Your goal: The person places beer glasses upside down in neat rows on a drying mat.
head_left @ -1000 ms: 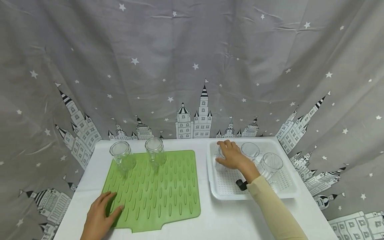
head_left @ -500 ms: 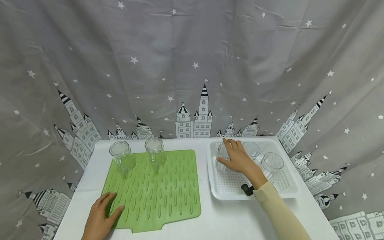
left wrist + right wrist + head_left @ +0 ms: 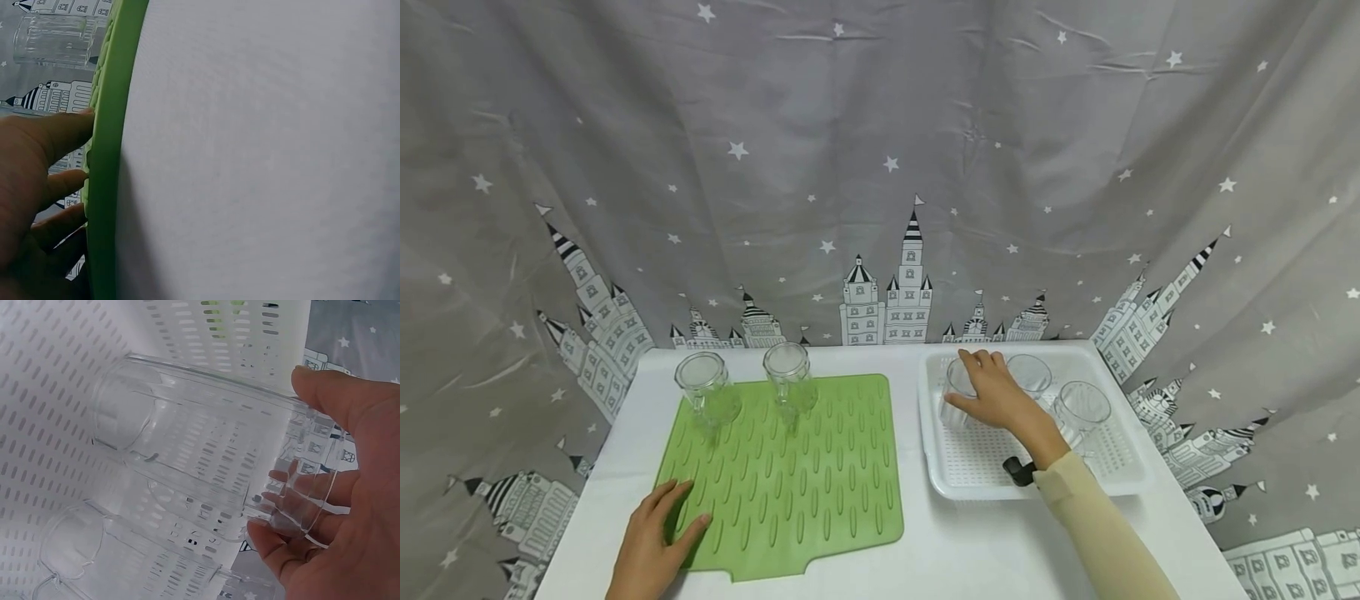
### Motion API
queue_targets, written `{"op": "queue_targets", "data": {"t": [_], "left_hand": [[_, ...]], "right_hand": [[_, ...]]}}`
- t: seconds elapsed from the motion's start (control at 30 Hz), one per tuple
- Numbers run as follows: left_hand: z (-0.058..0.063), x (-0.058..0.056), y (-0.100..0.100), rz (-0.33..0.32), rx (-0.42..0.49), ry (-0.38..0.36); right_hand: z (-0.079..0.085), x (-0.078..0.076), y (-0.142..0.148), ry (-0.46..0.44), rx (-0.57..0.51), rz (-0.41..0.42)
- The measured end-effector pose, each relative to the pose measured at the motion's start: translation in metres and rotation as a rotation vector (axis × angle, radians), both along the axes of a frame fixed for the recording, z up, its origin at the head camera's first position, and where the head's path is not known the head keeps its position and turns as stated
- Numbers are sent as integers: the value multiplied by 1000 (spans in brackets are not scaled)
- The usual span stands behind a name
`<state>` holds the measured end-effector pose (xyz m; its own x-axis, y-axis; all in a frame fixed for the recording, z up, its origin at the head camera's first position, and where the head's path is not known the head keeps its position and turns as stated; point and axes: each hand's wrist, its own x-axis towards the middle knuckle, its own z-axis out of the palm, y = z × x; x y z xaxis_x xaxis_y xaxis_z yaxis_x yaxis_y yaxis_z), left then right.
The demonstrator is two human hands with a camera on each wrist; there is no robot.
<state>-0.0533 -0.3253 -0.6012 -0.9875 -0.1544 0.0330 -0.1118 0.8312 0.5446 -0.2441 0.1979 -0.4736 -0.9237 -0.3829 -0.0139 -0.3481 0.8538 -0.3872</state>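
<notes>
In the head view my right hand (image 3: 996,396) is over the left side of a white basket (image 3: 966,487). Its thumb and fingers are around the rim of a clear glass mug (image 3: 187,431), which stands inside the basket. Two more clear glasses, one at the back (image 3: 1028,375) and one at the right (image 3: 1081,406), stand beside it. My left hand (image 3: 651,537) rests at the front left edge of a green ribbed mat (image 3: 790,483), fingertips touching it. Near the mat's back edge are two glass mugs, the left mug (image 3: 702,383) and the right mug (image 3: 788,375).
A white-covered table (image 3: 917,567) carries the mat and the basket, with a strip of cloth between them. Behind hangs a grey curtain (image 3: 880,108) printed with stars and castles. A black wrist mount (image 3: 1018,472) hangs off the right forearm, over the basket's front part.
My right hand has shifted slightly right over the mug, showing more of its rim, and has stayed nearly still over the last half second. My left hand has not moved.
</notes>
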Motion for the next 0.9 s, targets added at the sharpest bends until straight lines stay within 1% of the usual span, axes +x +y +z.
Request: {"op": "queue_targets", "data": {"t": [0.13, 0.37, 0.47, 0.63, 0.8, 0.9], "left_hand": [[0, 0, 1, 2, 2, 9], [0, 0, 3, 4, 11, -23], [0, 0, 3, 12, 7, -21], [-1, 2, 2, 21, 2, -11], [-2, 1, 2, 18, 0, -1], [-2, 0, 2, 17, -1, -6]], "right_hand": [[0, 0, 2, 3, -9, 5], [-1, 0, 6, 6, -43, 11], [2, 1, 7, 17, -51, 17], [14, 3, 10, 60, -68, 35], [33, 7, 15, 111, -83, 39], [45, 11, 17, 116, -79, 29]]}}
